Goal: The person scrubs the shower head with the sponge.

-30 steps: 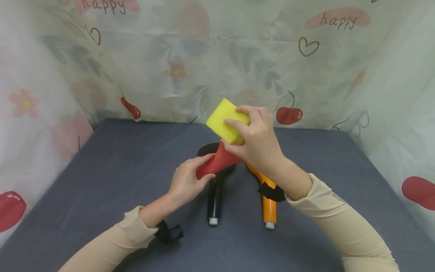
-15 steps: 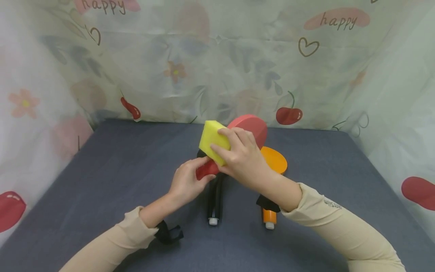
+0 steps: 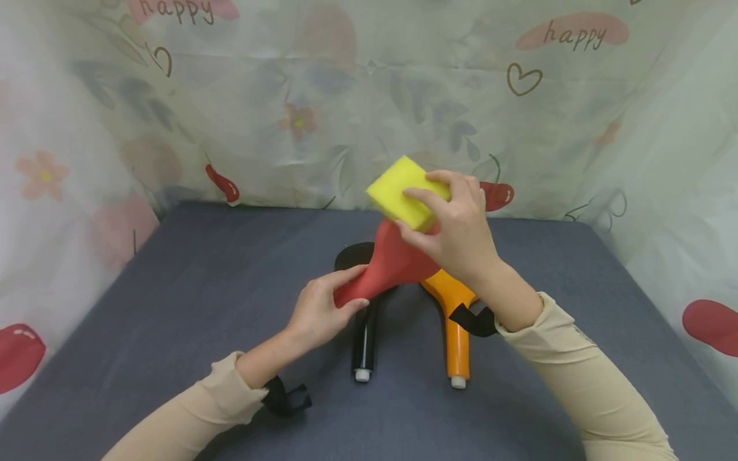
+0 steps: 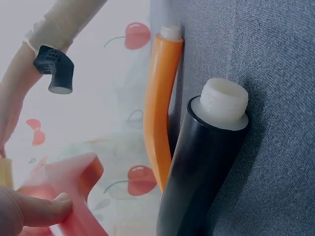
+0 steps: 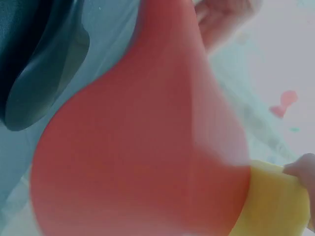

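Red shower head (image 3: pixel 398 259), raised above a dark table (image 3: pixel 230 275), its handle end between the fingers of a person's left hand (image 3: pixel 319 310). Its broad head reaches away from those fingers, up and to the right, until the right hand partly covers it.

The left thumb lies on the near side of the handle and the fingers on the far side, pinching it. The right hand (image 3: pixel 461 227) grips a yellow sponge (image 3: pixel 406 192), thumb at its lower edge and fingers bent over its top. From the right wrist, the sponge shows at the edge of the red head, seemingly against it, though the actual contact is hard to make out.

Half a second ago the sponge was down beside the left fingertips, over the neck. Now it is up at the head, well apart from those fingers, while the left hand has hardly moved. This suggests a wiping stroke along the piece, with the left hand steadying it and the sponge now working at the broad end.

Below the left fingertips lies a black shower head (image 3: pixel 364 339); below the right hand, an orange shower head (image 3: pixel 450 298). Neither is held.
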A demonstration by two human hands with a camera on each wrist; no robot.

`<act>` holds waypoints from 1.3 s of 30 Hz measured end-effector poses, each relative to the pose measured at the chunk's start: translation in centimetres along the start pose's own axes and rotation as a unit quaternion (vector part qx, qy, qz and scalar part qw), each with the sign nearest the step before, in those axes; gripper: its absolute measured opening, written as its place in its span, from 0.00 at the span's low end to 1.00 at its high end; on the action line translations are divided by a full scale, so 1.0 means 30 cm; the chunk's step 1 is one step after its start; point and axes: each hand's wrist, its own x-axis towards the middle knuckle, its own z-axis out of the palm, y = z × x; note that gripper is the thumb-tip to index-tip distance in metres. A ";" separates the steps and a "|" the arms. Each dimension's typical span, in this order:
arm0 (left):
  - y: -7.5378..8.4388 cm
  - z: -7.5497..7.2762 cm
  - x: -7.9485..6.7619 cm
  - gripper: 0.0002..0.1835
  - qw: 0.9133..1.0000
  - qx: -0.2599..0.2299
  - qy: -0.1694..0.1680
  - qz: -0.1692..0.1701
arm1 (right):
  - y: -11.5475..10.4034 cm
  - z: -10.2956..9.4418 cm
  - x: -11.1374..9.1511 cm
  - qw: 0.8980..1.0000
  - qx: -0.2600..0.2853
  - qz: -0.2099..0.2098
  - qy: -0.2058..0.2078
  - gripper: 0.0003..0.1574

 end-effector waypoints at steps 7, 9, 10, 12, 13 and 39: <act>-0.016 -0.006 0.006 0.28 0.995 -0.092 -0.026 -0.022 | 0.093 -0.019 -0.023 0.986 0.104 0.133 0.018 0.25; -0.018 -0.010 0.009 0.28 0.992 -0.122 -0.035 -0.025 | 0.107 -0.020 -0.036 0.980 0.120 0.158 0.014 0.26; -0.017 -0.013 0.011 0.28 0.989 -0.137 -0.038 -0.028 | 0.113 -0.020 -0.042 0.978 0.122 0.166 0.011 0.27; -0.015 -0.019 0.014 0.28 0.984 -0.167 -0.047 -0.038 | 0.120 -0.021 -0.052 0.976 0.125 0.177 0.006 0.29; -0.013 -0.023 0.015 0.29 0.981 -0.181 -0.051 -0.046 | 0.123 -0.021 -0.057 0.976 0.126 0.180 0.004 0.30; -0.026 -0.020 0.028 0.34 0.878 -0.446 -0.096 -0.146 | 0.070 0.054 -0.157 0.943 0.296 0.148 0.032 0.45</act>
